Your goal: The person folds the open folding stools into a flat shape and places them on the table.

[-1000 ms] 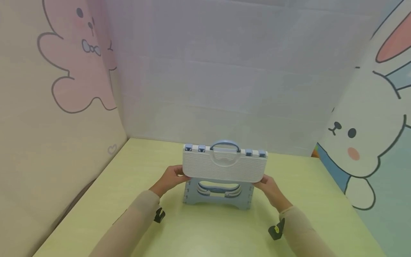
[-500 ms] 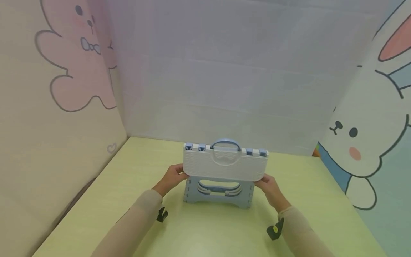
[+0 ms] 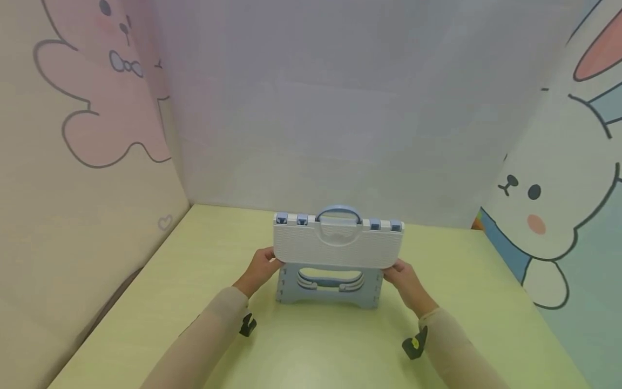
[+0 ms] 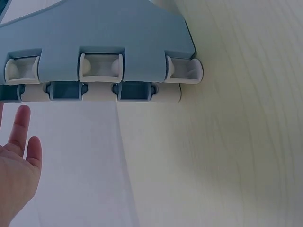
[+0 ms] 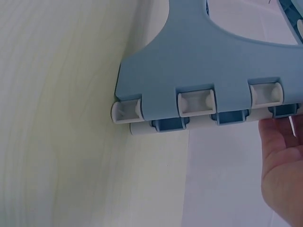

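A folding stool (image 3: 335,249) of white and pale blue plastic stands on the table, its white top panel tilted toward me. Along its upper edge are blue hinges and a blue carrying handle (image 3: 338,209). My left hand (image 3: 257,273) grips the lower left corner of the panel, and my right hand (image 3: 407,285) holds the lower right one. Below the panel shows the blue leg frame (image 3: 330,299) with its oval opening. Each wrist view has a hinged leg (image 4: 109,42) close up; two left fingers (image 4: 19,130) extend, and the right fingertips meet the hinge edge.
The pale yellow table (image 3: 311,346) runs back to a plain whitish wall (image 3: 311,135). Cartoon-printed panels enclose the left and right sides. A dark clip-like mount (image 3: 414,346) hangs at each wrist.
The head view has tilted a little, so the scene sits slightly higher. Both hands keep their hold on the stool, with hardly any movement relative to the table.
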A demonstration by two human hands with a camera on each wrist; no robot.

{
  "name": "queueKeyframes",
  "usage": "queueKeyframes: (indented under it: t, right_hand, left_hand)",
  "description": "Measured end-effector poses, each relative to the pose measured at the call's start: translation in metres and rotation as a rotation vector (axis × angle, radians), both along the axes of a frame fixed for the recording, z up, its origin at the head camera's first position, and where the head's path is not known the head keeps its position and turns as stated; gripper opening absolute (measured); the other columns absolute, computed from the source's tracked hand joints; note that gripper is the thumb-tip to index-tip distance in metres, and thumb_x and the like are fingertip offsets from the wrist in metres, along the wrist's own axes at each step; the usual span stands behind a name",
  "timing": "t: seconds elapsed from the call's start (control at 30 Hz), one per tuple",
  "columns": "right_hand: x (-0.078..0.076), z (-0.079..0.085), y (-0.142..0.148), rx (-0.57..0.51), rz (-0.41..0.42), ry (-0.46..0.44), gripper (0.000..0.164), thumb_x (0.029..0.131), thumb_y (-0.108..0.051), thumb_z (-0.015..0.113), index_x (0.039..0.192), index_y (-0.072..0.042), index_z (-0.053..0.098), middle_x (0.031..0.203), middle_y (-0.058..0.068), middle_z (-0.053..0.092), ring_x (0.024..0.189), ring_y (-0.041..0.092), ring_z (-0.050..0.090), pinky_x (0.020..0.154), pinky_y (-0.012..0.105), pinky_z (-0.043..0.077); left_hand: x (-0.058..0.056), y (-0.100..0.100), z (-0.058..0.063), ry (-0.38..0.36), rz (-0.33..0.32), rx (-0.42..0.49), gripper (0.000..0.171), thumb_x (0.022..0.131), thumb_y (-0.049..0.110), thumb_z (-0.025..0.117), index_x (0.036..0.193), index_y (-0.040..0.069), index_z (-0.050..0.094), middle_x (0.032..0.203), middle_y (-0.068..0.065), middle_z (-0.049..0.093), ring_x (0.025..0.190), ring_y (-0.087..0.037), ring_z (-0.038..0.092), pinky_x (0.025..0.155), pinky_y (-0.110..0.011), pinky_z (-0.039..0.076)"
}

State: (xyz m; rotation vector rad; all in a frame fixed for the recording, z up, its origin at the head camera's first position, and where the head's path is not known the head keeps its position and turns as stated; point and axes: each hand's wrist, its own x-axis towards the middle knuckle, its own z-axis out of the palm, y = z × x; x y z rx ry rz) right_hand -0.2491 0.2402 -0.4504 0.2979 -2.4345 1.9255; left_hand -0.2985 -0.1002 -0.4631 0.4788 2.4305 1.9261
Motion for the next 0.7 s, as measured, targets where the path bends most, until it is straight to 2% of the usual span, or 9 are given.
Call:
queueKeyframes:
  t: [0.2, 0.5, 0.7]
  right_hand:
    - [-0.0018, 0.0008, 0.0002, -0.011, -0.009, 0.002, 0.041, 0.097, -0.009, 0.046, 0.130, 0.015, 0.044, 0.135, 0.030, 0.047, 0.104, -0.002, 0.055, 0.101, 0.042, 0.040]
    - [-0.0013, 0.0015, -0.0031, -0.047, -0.026, 0.012, 0.040, 0.095, -0.005, 0.045, 0.128, 0.019, 0.043, 0.130, 0.030, 0.051, 0.099, -0.002, 0.057, 0.091, 0.023, 0.046]
    - [-0.0008, 0.0012, -0.0041, -0.037, -0.028, 0.009, 0.041, 0.095, -0.005, 0.046, 0.128, 0.018, 0.044, 0.131, 0.031, 0.050, 0.099, -0.002, 0.057, 0.091, 0.024, 0.046]
  left_hand:
    - [0.0010, 0.0030, 0.0019, 0.003, 0.023, -0.006, 0.026, 0.092, 0.001, 0.055, 0.113, -0.012, 0.062, 0.120, -0.024, 0.062, 0.123, -0.042, 0.047, 0.105, -0.062, 0.026]
    - [0.0019, 0.0034, 0.0032, -0.006, 0.030, -0.004, 0.025, 0.092, 0.001, 0.055, 0.112, -0.011, 0.063, 0.119, -0.024, 0.063, 0.124, -0.042, 0.047, 0.105, -0.062, 0.025]
    - [0.0025, 0.0028, 0.0023, -0.005, 0.029, -0.007, 0.025, 0.092, 0.003, 0.055, 0.111, -0.012, 0.063, 0.117, -0.023, 0.064, 0.121, -0.041, 0.049, 0.104, -0.063, 0.027]
